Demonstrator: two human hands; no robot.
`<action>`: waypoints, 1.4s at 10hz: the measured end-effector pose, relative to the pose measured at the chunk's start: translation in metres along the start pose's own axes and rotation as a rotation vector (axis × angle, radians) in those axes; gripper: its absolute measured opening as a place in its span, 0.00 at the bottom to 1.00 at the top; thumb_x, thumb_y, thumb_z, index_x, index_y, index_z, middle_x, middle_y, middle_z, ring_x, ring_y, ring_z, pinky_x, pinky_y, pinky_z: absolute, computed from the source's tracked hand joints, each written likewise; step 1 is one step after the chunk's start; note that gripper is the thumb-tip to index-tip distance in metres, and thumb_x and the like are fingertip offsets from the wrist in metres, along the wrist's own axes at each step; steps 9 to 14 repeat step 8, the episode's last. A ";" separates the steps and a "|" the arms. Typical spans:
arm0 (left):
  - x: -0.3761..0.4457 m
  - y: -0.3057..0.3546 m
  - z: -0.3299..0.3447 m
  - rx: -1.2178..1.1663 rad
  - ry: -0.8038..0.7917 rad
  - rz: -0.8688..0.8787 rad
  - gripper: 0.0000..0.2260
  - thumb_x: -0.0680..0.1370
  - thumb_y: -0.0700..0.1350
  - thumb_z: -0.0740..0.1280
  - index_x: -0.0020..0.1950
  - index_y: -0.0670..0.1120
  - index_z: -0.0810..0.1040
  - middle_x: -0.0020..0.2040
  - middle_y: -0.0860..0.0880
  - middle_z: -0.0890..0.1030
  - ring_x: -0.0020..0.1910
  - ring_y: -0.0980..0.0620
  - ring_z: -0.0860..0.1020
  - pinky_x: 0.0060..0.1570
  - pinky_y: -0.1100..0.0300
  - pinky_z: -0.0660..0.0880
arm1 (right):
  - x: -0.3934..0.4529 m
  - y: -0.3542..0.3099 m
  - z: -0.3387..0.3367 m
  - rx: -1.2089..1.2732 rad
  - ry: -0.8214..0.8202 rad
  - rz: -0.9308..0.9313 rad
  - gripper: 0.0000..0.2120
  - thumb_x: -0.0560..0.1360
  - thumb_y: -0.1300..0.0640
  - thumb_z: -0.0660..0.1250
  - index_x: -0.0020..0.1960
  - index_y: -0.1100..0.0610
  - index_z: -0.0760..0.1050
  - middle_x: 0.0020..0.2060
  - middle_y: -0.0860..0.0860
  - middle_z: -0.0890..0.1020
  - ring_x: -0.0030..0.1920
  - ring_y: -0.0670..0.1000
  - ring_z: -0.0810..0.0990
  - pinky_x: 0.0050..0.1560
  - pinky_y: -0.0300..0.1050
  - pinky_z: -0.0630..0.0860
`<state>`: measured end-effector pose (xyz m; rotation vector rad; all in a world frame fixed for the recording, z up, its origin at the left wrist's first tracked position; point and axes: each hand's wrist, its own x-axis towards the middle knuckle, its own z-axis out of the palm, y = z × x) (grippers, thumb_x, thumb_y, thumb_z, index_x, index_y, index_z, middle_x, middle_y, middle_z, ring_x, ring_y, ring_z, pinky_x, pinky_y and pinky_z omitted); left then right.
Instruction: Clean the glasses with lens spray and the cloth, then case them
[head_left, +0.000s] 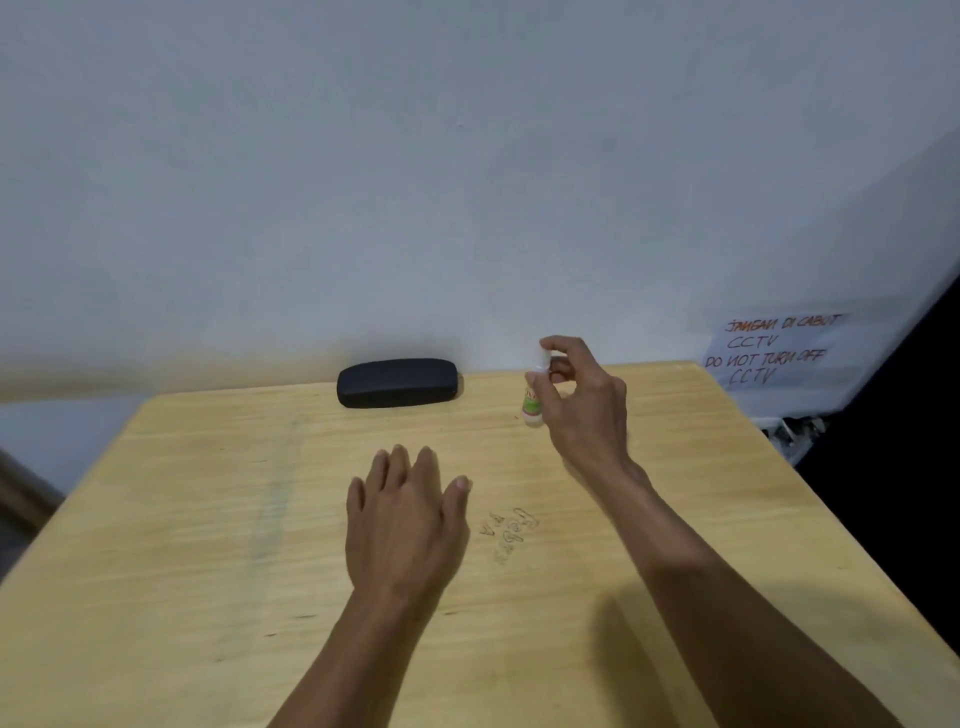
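A: Where were the task's things found?

B: The lens spray bottle (532, 402) was seen standing near the desk's far edge, with the right hand (582, 400) curled round it, one finger over the cap. The closed black glasses case (399, 382) lay by the same far edge, well apart to the left. No glasses and no cloth could be made out.

A: And the left hand (405, 525)?

B: It was laid flat and spread on the wooden desk (182, 519), nothing held.

A: How should the step be handled?

B: The bottle should be kept upright and gripped low. Plenty of bare surface was offered at the middle and left; the desk's right edge, near the forearm, should be minded.
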<state>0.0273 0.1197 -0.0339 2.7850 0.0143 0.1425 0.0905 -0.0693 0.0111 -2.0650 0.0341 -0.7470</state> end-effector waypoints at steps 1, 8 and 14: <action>0.002 -0.003 0.002 0.019 -0.011 0.006 0.29 0.80 0.65 0.47 0.76 0.52 0.61 0.80 0.47 0.60 0.80 0.47 0.52 0.77 0.44 0.52 | 0.015 0.002 0.018 -0.004 -0.013 0.002 0.13 0.75 0.57 0.71 0.59 0.48 0.77 0.47 0.52 0.85 0.47 0.50 0.84 0.38 0.38 0.80; -0.003 0.002 -0.006 -0.035 -0.037 -0.019 0.30 0.79 0.65 0.49 0.77 0.52 0.61 0.81 0.47 0.57 0.80 0.47 0.50 0.78 0.45 0.48 | 0.008 -0.013 0.014 -0.115 -0.024 0.002 0.20 0.75 0.57 0.72 0.65 0.48 0.73 0.56 0.49 0.83 0.48 0.49 0.81 0.46 0.51 0.80; -0.003 0.002 -0.006 -0.035 -0.037 -0.019 0.30 0.79 0.65 0.49 0.77 0.52 0.61 0.81 0.47 0.57 0.80 0.47 0.50 0.78 0.45 0.48 | 0.008 -0.013 0.014 -0.115 -0.024 0.002 0.20 0.75 0.57 0.72 0.65 0.48 0.73 0.56 0.49 0.83 0.48 0.49 0.81 0.46 0.51 0.80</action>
